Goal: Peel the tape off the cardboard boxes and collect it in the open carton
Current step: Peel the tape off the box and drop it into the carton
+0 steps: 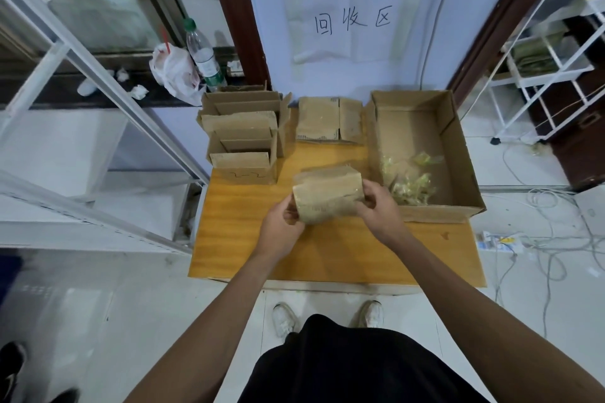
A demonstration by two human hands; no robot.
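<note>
The fingers of the left hand [284, 226] are curling round the near-left end of a small box [327, 195], and the right hand [381, 206] is grasping its right end, thumb on top. Both are holding it just above the table [327, 255], probably so it can be turned to find a tape edge. Its faces are shining as if tape is still covering them, though no loose end is showing. The hands are working right beside the carton [412, 123], likely so that peeled strips need only a short drop. A heap of crumpled tape [409, 181] is lying in the carton's near end, with too many pieces tangled to count. One box is in hand, and one folded box [322, 119] is lying at the back. A stack [244, 137] of at least four open boxes is sitting at the left.
</note>
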